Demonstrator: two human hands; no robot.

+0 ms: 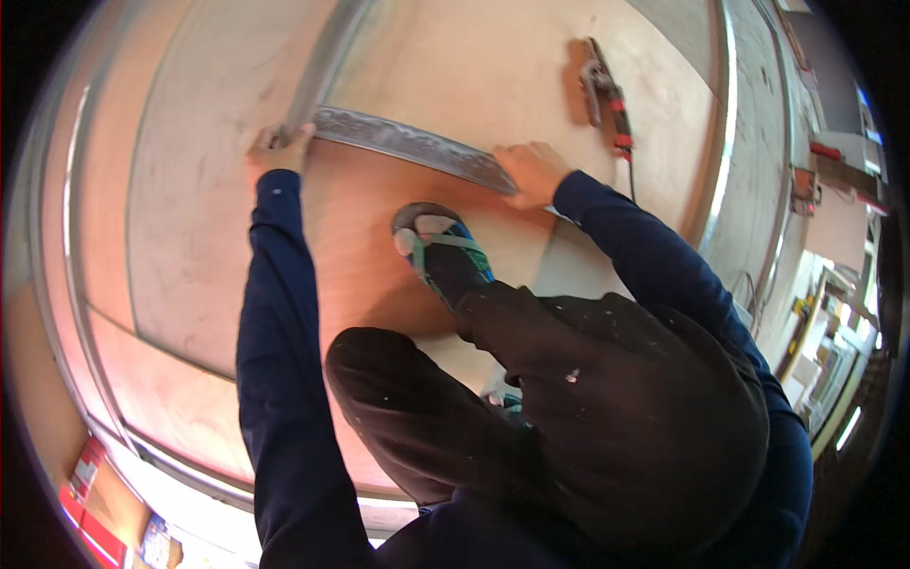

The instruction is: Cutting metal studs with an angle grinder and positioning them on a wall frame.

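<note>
A short grey metal bar (408, 144), scuffed with whitish marks, lies across the wooden panel in front of me. At its right end my right hand (536, 173) is closed, fingers curled around the end. Its left end meets a longer metal bar (327, 66) that runs away to the far side. My left hand (279, 152) grips the near end of that longer bar, thumb beside the joint; whether it also touches the short bar I cannot tell. My sandalled foot (441, 237) rests on the panel just nearer than the short bar.
A clamp-like metal tool (605, 95) with a black and red handle and a cable lies on the panel at the far right. Metal rails (725, 114) edge the panels. Shelving with assorted items (829, 332) stands at the right, and a red object (95, 531) at the lower left.
</note>
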